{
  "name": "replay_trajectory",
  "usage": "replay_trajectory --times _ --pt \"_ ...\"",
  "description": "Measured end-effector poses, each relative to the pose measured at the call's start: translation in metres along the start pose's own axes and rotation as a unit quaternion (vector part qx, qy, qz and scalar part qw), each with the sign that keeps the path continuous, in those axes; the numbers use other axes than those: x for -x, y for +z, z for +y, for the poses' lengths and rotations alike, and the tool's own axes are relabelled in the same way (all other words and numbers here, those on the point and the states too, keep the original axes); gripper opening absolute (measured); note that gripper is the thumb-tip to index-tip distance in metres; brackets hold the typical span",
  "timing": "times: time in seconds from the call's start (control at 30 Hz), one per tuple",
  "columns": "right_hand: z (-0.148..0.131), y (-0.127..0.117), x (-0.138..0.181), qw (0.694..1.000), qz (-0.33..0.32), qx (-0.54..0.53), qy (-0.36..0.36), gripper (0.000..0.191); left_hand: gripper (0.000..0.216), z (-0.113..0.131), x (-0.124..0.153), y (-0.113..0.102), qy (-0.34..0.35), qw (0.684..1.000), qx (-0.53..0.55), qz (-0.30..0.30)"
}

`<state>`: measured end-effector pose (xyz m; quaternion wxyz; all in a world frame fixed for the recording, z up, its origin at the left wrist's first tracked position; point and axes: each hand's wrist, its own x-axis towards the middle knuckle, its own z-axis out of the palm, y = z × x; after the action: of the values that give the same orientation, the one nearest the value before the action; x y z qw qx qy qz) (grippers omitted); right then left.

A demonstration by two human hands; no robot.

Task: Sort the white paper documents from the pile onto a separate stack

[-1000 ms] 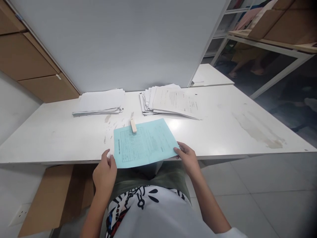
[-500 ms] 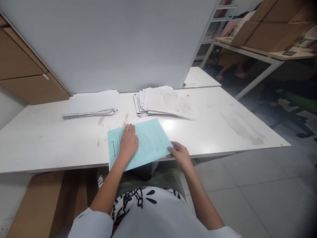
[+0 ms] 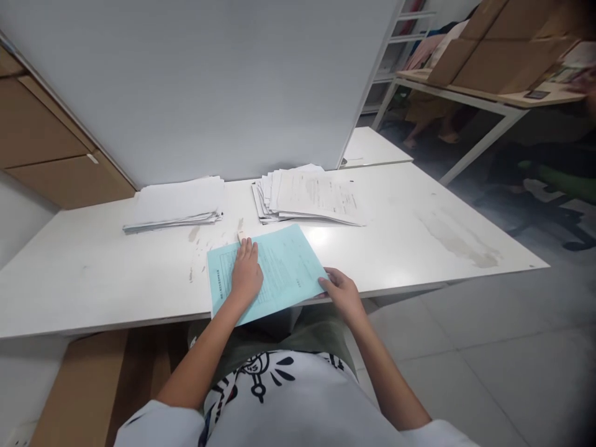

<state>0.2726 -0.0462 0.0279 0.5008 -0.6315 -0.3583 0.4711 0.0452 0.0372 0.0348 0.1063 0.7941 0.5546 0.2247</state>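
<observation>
A light-blue printed sheet (image 3: 288,261) lies slantwise at the front of the white table (image 3: 400,217), its lower edge jutting past the table's rim. A thin white edge at its left hints at more paper underneath. My left hand (image 3: 248,273) rests flat on its upper left part, fingers stretched toward the top edge. Just beyond those fingertips shows a small pale piece (image 3: 241,236), too small to name. The sheet's right corner is pinched in my right hand (image 3: 341,288), thumb on top and fingers partly hidden below.
Behind the sheet sit a paper stack (image 3: 179,202) at left and a looser stack of printed papers (image 3: 316,195) at right. A grey-white panel (image 3: 209,87) rises along the back. Cardboard boxes (image 3: 56,149) stand at left. A person's legs (image 3: 431,124) show under another table.
The view has shifted slightly. Both hands keep their places on the blue sheet; a little more of the small pale piece shows at my left fingertips.
</observation>
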Motion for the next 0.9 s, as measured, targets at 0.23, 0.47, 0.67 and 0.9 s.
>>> replay_trajectory --times 0.23,0.47,0.67,0.9 --pt "0.014 -0.004 0.017 0.982 -0.031 0.135 -0.128 0.037 0.046 0.004 -0.005 -0.022 -0.024 0.998 0.048 0.036" --pt "0.006 -0.052 0.032 0.985 -0.023 0.085 -0.146 0.037 0.037 -0.008 0.024 -0.079 -0.126 0.974 0.159 0.098" --pt "-0.011 -0.04 0.023 0.99 0.033 -0.083 -0.105 0.039 0.053 -0.05 0.104 -0.098 -0.278 0.913 0.198 0.223" --pt "-0.091 0.097 -0.068 0.974 -0.067 -0.171 -0.134 0.02 0.081 -0.124 0.055 -0.104 -0.273 0.926 0.072 0.251"
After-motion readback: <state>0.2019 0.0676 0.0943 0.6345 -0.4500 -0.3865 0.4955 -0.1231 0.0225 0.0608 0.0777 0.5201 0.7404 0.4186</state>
